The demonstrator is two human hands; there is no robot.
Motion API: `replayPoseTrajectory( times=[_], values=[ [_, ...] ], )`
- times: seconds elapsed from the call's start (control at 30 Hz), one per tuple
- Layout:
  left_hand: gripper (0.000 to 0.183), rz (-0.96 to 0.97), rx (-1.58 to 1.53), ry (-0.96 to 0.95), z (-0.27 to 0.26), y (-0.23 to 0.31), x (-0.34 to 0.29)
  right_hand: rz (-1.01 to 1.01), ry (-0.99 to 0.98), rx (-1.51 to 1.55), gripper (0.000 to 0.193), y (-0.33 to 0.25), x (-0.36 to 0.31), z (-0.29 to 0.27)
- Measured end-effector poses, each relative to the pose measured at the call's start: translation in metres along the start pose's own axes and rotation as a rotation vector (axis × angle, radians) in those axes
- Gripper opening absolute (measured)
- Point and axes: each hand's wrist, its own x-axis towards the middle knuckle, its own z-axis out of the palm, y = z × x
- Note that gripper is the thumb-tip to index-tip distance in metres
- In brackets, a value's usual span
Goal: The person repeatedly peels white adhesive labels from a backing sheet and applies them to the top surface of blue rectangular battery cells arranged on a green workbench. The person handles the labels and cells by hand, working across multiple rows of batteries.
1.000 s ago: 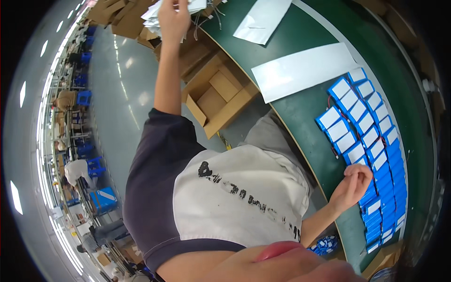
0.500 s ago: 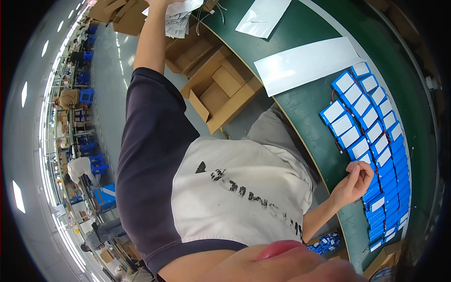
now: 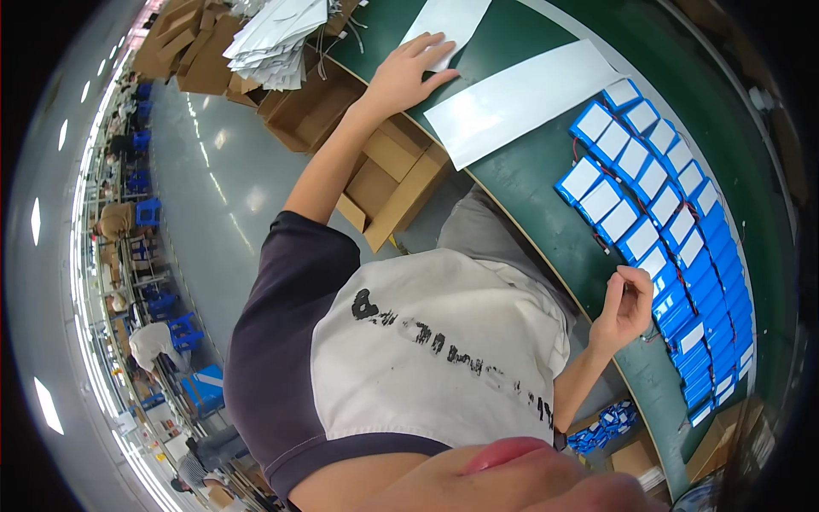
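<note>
Your left hand spread flat over the upper white sheet, top centre; right hand curled, contents unclear. Right of frame: upper blue battery packs wore white labels, many lower ones none.

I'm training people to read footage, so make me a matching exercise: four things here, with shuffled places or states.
Things
1. Left hand
2. Right hand
3. White-faced blue packs
4. Open cardboard box

Places or states
A. In rows on the green table
B. Curled
C. Off the table, beside its edge
D. Spread over a white sheet

Pairs: 1-D; 2-B; 3-A; 4-C
</note>
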Motion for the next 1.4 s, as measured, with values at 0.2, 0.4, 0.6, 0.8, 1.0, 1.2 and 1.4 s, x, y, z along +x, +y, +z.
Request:
replayPoseTrajectory(
  times=[0.2,0.4,0.6,0.8,1.0,1.2,1.4],
  values=[
    [0.054,-0.006,0.005,0.032,-0.041,0.003,-0.003,-0.011,0.022,0.018,0.012,-0.002,0.004,0.003],
    [0.065,0.247,-0.454,-0.346,-0.071,0.078,-0.026,-0.017,0.011,0.001,0.012,-0.002,0.003,0.003],
    [0.065,0.391,-0.222,-0.277,-0.059,0.079,-0.052,-0.005,-0.012,-0.006,0.011,-0.003,0.006,0.006],
    [0.03,-0.131,-0.258,0.246,-0.095,0.026,-0.047,0.014,0.015,-0.029,0.011,0.002,0.002,0.002],
    [0.035,-0.562,-0.375,0.54,-0.173,-0.131,-0.001,0.002,-0.023,-0.092,0.011,-0.002,0.007,0.006],
    [0.054,-0.916,0.172,-0.03,-0.172,-0.328,-0.039,0.005,-0.022,-0.039,0.01,0.0,0.004,0.005],
    [0.068,-0.442,0.801,0.089,-0.164,-0.246,0.0,0.05,0.051,-0.086,0.004,-0.003,0.001,0.008]
  ],
)
